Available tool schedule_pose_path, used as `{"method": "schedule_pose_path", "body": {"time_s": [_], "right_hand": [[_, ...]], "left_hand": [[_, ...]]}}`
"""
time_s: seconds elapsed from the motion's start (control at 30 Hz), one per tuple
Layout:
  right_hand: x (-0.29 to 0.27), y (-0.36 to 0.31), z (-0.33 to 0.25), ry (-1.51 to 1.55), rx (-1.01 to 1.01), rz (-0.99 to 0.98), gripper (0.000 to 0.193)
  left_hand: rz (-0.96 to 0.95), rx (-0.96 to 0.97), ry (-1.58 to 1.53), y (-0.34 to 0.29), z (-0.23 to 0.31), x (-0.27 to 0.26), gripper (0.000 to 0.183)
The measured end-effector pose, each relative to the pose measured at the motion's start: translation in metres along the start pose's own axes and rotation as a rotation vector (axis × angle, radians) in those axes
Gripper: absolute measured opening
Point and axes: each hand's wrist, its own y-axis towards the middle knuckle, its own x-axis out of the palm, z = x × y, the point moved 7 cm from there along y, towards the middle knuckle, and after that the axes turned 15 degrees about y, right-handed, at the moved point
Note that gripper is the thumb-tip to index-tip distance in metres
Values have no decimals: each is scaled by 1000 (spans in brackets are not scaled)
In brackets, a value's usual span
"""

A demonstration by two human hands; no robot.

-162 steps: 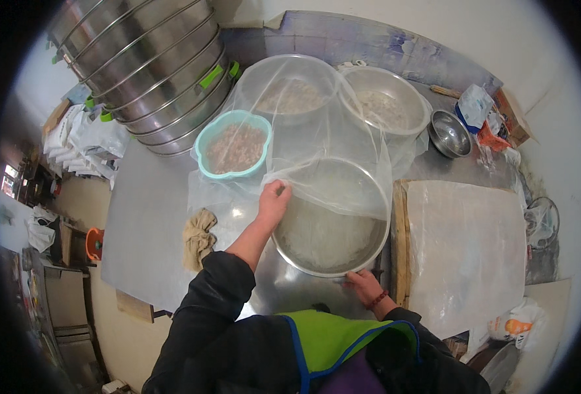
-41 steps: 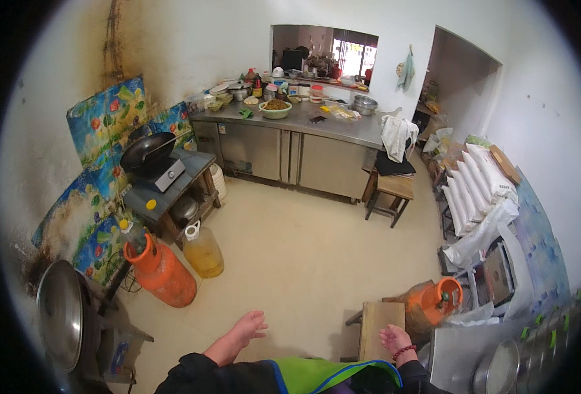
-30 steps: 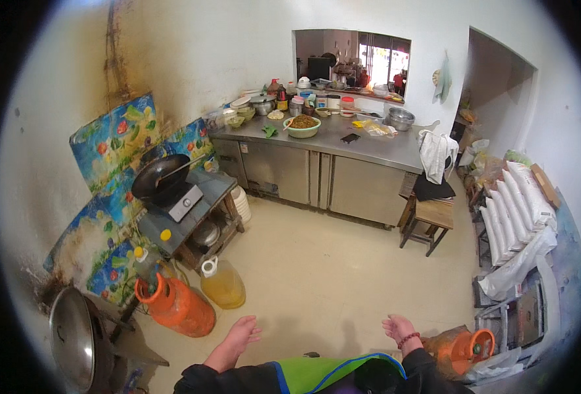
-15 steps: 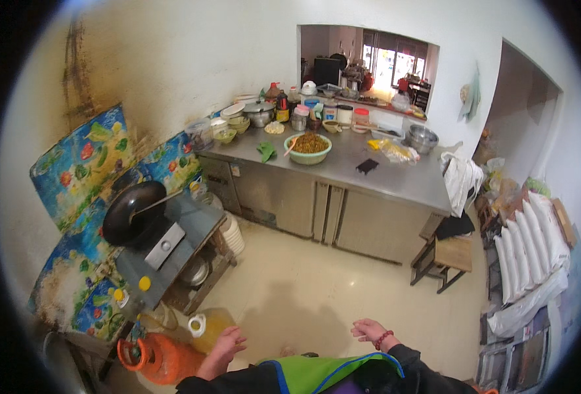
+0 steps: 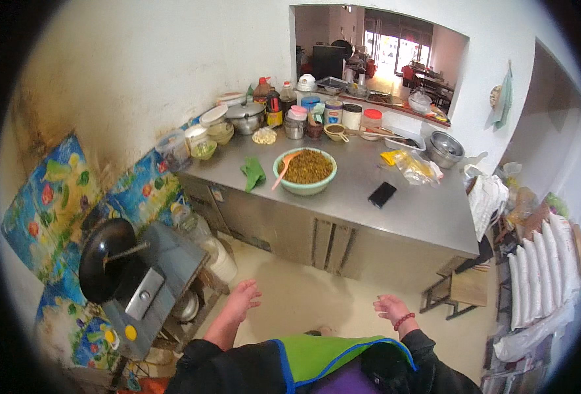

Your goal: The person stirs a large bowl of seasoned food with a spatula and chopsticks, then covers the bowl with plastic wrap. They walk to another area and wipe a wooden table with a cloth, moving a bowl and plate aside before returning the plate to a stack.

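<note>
Both hands hung empty in front of the steel counter (image 5: 395, 203), low over the bare floor: the left hand (image 5: 242, 300) had its fingers loosely spread and touched nothing, and the right hand (image 5: 390, 307), a red bracelet at its wrist, had its fingers slack and half curled, gripping nothing. The left hand was just beside the corner of the grey stove stand (image 5: 162, 276), whose black wok (image 5: 106, 256) sat further left. On the counter, well apart from both hands, stood a green bowl of chopped filling (image 5: 304, 171), with a black phone (image 5: 382, 194) to its right.

Both hands are held out empty, fingers spread, above the floor: left hand (image 5: 243, 299) near a stove stand (image 5: 147, 282) w/ black wok (image 5: 104, 256); right hand (image 5: 390, 306) apart. A steel counter (image 5: 395, 210) is seen ahead; green bowl (image 5: 304, 171) near its centre, black phone (image 5: 382, 194) toward front edge, jars along back edge.
</note>
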Motion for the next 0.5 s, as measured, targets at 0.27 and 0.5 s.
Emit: {"method": "schedule_pose_path", "body": {"time_s": [0.27,0.5], "right_hand": [[100,147,-123,-11,-38,-171,36],[179,235,-176,155,-45,-149,39]], "left_hand": [[135,10,-89,151,68,-35,36],[140,-22,-185,336,133,-53,44]]}}
